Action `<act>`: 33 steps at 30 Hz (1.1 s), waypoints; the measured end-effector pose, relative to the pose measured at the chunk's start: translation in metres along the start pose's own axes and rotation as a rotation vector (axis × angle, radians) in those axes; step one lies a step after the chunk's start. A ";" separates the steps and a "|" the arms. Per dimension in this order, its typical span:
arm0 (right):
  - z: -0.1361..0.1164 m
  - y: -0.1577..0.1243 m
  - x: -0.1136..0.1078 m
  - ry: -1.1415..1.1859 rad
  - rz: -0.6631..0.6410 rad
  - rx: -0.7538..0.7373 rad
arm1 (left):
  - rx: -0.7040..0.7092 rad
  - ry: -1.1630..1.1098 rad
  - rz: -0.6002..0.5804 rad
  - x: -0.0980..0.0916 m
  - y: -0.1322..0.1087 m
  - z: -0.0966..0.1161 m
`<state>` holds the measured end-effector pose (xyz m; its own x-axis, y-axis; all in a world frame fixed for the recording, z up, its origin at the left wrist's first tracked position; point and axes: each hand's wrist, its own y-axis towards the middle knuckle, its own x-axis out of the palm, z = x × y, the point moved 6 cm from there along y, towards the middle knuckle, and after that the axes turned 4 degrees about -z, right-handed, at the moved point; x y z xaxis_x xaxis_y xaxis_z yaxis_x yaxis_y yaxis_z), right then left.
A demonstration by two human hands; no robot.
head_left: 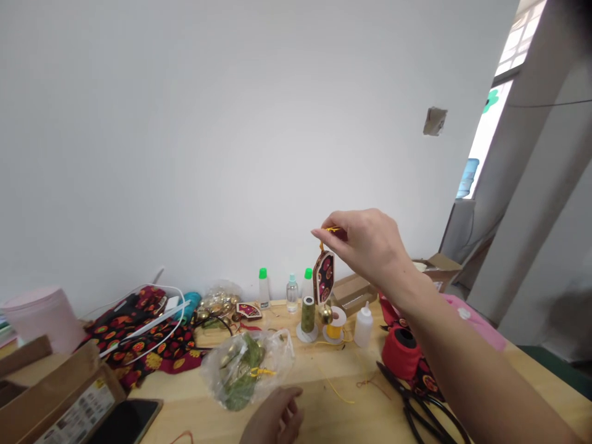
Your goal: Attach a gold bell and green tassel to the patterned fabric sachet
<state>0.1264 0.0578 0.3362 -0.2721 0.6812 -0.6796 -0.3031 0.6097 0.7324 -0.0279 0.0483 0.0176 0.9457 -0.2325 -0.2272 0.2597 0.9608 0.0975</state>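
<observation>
Raised over the table, my right hand [367,237] pinches the yellow cord [322,245] of a hanging ornament [324,277]. The ornament is a flat, shaped piece with dark red and black patterned fabric and a pale edge, turned partly side-on. A round gold bell [325,314] hangs below it. My left hand [276,416] is low at the front of the table, its fingers loosely bent and apart, with nothing seen in them. Nearest to it is a clear plastic bag [282,354] with gold bells and green tassels inside.
Behind the ornament stand a green thread spool [308,316], a yellow cord spool [333,330], a white squeeze bottle [364,327] and small bottles. Black scissors [411,401] and a red ribbon roll [401,354] lie right. Patterned fabric [161,345], a cardboard box [69,388] and a phone [127,421] occupy the left.
</observation>
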 end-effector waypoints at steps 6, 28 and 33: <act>0.006 0.001 0.000 -0.074 0.038 0.012 | 0.073 0.002 0.285 -0.016 -0.004 0.023; -0.017 -0.011 0.012 0.033 -0.094 -0.027 | 0.173 -0.529 0.651 -0.017 -0.010 0.063; -0.032 -0.030 0.016 0.223 -0.161 -0.064 | -0.359 -1.003 -0.094 0.031 -0.019 0.028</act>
<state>0.1020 0.0381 0.3023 -0.4078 0.4672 -0.7845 -0.4135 0.6716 0.6148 0.0019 0.0188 0.0361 0.6958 -0.1694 0.6979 0.4222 0.8827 -0.2067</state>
